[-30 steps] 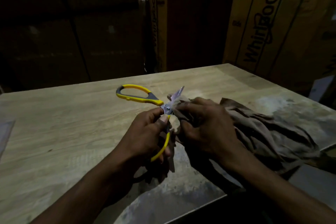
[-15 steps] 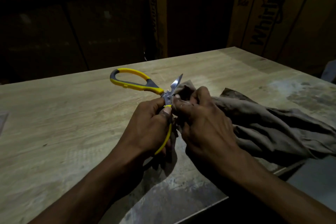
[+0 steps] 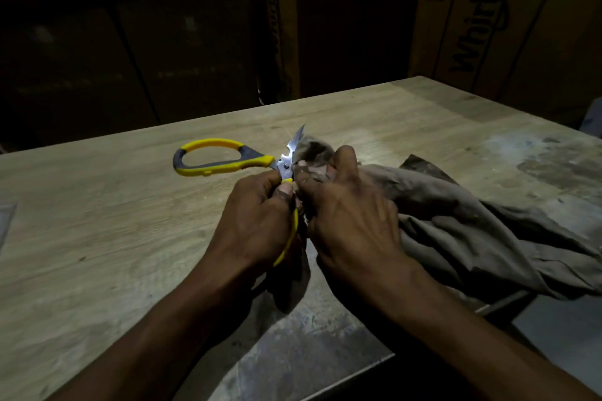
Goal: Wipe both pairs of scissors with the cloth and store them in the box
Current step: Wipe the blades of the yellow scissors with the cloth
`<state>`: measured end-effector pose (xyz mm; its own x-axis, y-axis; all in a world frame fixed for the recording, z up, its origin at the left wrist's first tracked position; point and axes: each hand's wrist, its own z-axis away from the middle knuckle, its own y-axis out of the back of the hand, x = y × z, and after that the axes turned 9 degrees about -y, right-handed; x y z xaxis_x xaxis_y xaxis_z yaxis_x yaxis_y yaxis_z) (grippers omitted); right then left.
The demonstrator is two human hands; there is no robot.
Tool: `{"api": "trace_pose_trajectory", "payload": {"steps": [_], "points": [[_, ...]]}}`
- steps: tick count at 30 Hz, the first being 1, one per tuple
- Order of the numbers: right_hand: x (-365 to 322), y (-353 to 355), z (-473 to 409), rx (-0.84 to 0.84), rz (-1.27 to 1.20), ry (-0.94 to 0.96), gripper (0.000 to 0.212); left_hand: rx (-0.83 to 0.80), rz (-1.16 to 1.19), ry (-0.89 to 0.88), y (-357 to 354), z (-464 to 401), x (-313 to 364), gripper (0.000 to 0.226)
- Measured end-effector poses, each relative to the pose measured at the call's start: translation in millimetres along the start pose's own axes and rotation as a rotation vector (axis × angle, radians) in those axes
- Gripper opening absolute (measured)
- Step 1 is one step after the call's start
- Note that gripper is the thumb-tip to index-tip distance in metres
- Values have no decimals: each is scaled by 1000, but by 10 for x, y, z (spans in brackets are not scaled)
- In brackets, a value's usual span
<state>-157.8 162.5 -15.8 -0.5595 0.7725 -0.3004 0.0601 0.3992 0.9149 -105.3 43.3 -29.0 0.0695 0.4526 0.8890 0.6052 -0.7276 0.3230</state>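
The left hand (image 3: 257, 221) grasps the splayed yellow-and-grey scissors (image 3: 228, 161) by one smooth handle; the right hand (image 3: 348, 215) bunches the crumpled brown cloth (image 3: 472, 231) around a steel blade above the wood-grain table (image 3: 97, 238).

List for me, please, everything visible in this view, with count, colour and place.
scissors: one pair, yellow and grey handles, steel blades, opened wide, held above the table's middle.
cloth: one, brown-grey, bunched round a blade and trailing right over the table.
table: one, pale wood with worn grey patches, filling the lower view.
cardboard cartons: several, brown, printed lettering on the right one, standing behind the table in the dark.
left hand: one, grips the nearer scissor handle.
right hand: one, pinches the cloth against the blade.
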Motion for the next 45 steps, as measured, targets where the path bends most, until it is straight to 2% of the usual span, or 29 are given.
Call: {"api": "trace_pose_trajectory", "payload": {"steps": [4,6,10,16,18,21,22,24,26,29,31,33,37,41,43,45], "points": [[47,-26,-124,28,15,-43,65,-25,25,29,-58,75,56,40],[95,4,-99,22,12,-43,67,-38,66,51,-101,104,86,38],[138,2,107,-79,-4,1,62,-39,-6,-39,-94,112,80,40],[319,91,61,-72,28,49,72,-89,138,25,-101,113,169,36],[504,91,-13,-25,-183,65,62,-84,178,70,-61,96,163,34],[727,206,-227,26,-586,-7,31,-79,196,126,-8,73,138,34],[730,263,-250,-16,-631,38,26,-82,204,129,-5,69,139,34],[704,344,-289,-51,-658,184,31,-89,226,123,-7,64,147,33],[689,290,-285,-101,-657,251,32,-103,232,113,-12,66,150,31],[691,165,-387,-235,-866,60,11,-140,251,83,-33,66,143,32],[635,119,-461,-295,-840,19,3,-161,234,62,-42,67,133,36],[588,134,-535,-363,-791,24,8,-158,208,51,-20,70,97,37],[573,102,-575,-390,-523,98,8,-182,211,65,-17,91,29,35],[564,152,-477,-497,-418,67,40,-215,286,126,-100,140,50,31],[638,178,-514,-570,-423,26,24,-205,331,127,-149,152,76,28],[719,215,-532,-577,-438,-13,24,-204,356,113,-193,153,79,26]]}}
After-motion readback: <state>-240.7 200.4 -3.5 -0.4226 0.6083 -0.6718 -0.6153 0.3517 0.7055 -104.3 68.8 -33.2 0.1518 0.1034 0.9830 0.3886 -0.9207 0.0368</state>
